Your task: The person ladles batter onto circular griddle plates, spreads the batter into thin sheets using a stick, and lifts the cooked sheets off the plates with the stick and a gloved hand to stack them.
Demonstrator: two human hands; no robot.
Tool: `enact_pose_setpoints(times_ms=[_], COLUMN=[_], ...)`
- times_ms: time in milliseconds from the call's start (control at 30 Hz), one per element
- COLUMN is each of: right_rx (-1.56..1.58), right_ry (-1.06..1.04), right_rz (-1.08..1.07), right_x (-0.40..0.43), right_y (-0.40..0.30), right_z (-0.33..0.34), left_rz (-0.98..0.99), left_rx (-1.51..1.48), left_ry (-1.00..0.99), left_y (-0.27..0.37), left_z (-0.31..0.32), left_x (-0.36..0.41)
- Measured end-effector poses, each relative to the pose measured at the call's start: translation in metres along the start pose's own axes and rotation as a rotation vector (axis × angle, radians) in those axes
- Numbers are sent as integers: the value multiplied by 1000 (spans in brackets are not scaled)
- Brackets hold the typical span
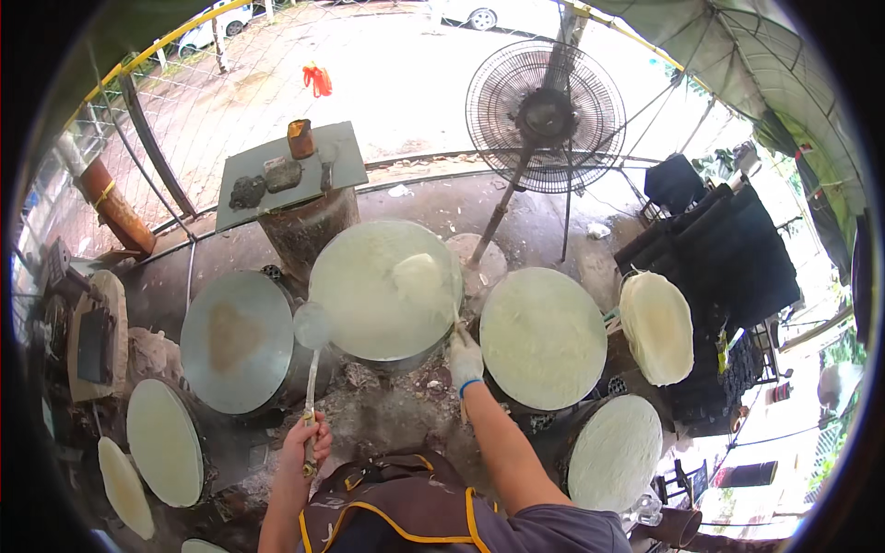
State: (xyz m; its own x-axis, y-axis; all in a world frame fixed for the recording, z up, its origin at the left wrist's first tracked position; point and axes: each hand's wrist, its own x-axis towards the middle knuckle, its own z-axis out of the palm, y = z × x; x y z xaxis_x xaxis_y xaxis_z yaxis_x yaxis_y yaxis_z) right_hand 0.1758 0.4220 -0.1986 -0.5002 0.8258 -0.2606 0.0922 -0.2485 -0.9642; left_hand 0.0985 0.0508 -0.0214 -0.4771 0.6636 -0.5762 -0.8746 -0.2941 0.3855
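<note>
My left hand [309, 442] grips the handle of a long ladle [312, 326], whose round bowl hangs beside the middle griddle. A pale green batter sheet covers the middle round griddle [377, 325], with a lighter heap [417, 274] on it. My right hand [465, 359], in a white glove with a blue cuff, reaches to this griddle's right edge; a thin tool seems to be in it, its shape unclear. A second batter-covered griddle [543, 339] lies just right of that hand. Left of the ladle is a bare grey griddle [238, 345] with a brown patch.
Further batter-covered griddles stand at lower left [164, 442] and lower right [614, 453]. A stack of thin round sheets [657, 328] sits at right. Beyond the griddles are a pedestal fan [546, 117] and a board [339, 148] holding a rusty can [301, 138]. A wire fence runs behind.
</note>
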Motion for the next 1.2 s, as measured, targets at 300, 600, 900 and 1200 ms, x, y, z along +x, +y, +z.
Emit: enact_pose_setpoints(times_ms=[300, 600, 900, 1200], right_rx=[-399, -180, -26, -16], right_ry=[-207, -430, -555, -408], right_rz=[7, 129, 401, 411], right_x=[66, 76, -36, -82], right_y=[-60, -64, -47, -33], right_z=[-3, -23, -73, -5], left_rz=[-56, -192, 64, -53], left_rx=[22, 126, 799, 370], left_ry=[80, 127, 302, 90], left_y=[-47, -55, -35, -33], left_z=[24, 21, 56, 67], left_x=[15, 25, 93, 133])
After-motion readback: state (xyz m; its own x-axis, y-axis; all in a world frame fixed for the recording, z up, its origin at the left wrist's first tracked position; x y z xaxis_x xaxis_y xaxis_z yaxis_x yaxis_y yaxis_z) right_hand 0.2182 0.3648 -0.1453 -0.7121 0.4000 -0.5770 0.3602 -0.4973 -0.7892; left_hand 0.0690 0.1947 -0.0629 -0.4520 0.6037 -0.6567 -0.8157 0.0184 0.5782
